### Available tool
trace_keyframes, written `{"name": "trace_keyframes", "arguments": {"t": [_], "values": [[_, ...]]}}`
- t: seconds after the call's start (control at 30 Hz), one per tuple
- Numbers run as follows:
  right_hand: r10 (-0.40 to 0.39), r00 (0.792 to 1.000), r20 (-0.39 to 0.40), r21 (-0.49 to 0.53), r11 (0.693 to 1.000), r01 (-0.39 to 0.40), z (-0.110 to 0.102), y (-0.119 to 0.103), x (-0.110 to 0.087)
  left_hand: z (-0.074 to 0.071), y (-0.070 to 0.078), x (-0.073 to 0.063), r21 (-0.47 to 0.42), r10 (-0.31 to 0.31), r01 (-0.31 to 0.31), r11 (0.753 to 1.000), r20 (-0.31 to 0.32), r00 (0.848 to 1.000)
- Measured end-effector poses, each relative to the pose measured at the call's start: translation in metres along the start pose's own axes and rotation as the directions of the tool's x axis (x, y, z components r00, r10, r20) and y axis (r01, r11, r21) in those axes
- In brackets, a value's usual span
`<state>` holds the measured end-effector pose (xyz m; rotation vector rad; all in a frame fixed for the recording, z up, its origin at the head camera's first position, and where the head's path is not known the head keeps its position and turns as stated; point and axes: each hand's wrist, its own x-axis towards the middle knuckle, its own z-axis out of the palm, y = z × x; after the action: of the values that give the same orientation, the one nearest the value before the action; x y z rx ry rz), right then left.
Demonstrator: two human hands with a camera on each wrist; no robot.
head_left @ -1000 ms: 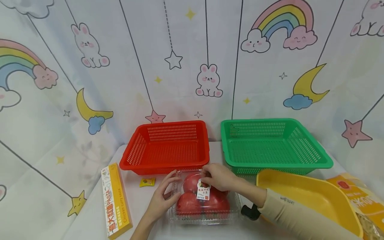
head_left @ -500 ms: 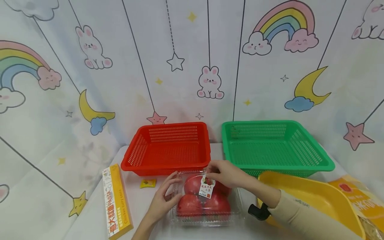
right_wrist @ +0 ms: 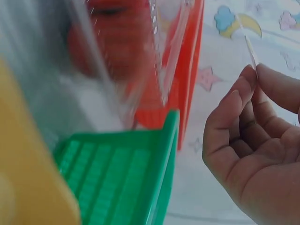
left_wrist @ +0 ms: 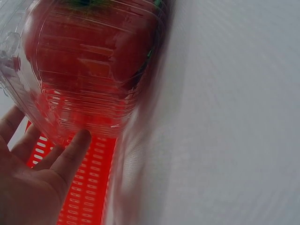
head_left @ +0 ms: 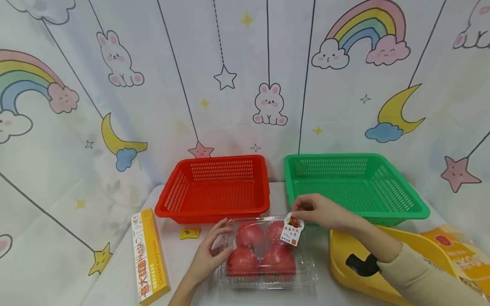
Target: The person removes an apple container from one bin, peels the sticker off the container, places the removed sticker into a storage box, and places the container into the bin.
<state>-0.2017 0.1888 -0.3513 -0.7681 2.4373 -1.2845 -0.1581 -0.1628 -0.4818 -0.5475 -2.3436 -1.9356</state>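
A clear plastic clamshell box [head_left: 308,276] with several red tomatoes [head_left: 243,261] in it sits on the white table, its lid down. My left hand [head_left: 206,255] touches its left side, thumb and fingers spread; in the left wrist view these fingers [left_wrist: 70,154] lie along the box's ridged wall. Over the box's far right corner, my right hand [head_left: 325,212] pinches a white label [head_left: 289,236] with a fruit picture and red print. In the right wrist view the label [right_wrist: 251,51] shows edge-on between thumb and fingertips, apart from the box.
Behind the box stand a red basket [head_left: 214,209] and a green basket [head_left: 360,212]. A yellow bin [head_left: 344,263] and an orange-and-white bag [head_left: 459,250] lie at the right. At the left are a pasta box [head_left: 151,255] and a small yellow packet [head_left: 189,233].
My right hand has moved up and to the right with the label, which has gone from the middle of the lid to over its right corner. The left hand has stayed at the box's side.
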Motion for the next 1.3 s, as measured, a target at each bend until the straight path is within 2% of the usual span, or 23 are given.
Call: {"name": "trace_keyframes", "arguments": {"t": [0.33,0.6,0.77,0.93,1.13,1.3], "values": [[0.079,0.995,-0.056,-0.012,0.997,-0.08,-0.031,0.025,-0.031,0.001,0.001,0.0,-0.001,-0.028,0.028,1.0,-0.002,1.0],[0.119,0.992,-0.037,0.024,0.993,-0.118,-0.042,0.05,-0.056,0.001,0.0,0.0,-0.007,-0.018,0.018,1.0,0.005,1.0],[0.136,0.991,0.007,0.033,0.99,-0.136,-0.051,0.066,-0.07,0.0,-0.001,0.0,-0.011,-0.007,0.007,1.0,0.011,1.0],[0.1,0.992,0.083,0.05,0.993,-0.104,-0.059,0.079,-0.083,0.002,-0.002,0.001,-0.016,0.005,-0.005,1.0,0.01,1.0],[0.059,0.972,0.227,0.147,0.985,-0.094,-0.061,0.097,-0.095,0.002,0.0,0.0,-0.025,-0.018,0.018,1.0,0.008,1.0],[0.074,0.963,0.26,0.119,0.987,-0.108,-0.055,0.11,-0.094,0.001,0.001,0.0,-0.01,-0.035,0.035,0.999,-0.003,0.999]]}}
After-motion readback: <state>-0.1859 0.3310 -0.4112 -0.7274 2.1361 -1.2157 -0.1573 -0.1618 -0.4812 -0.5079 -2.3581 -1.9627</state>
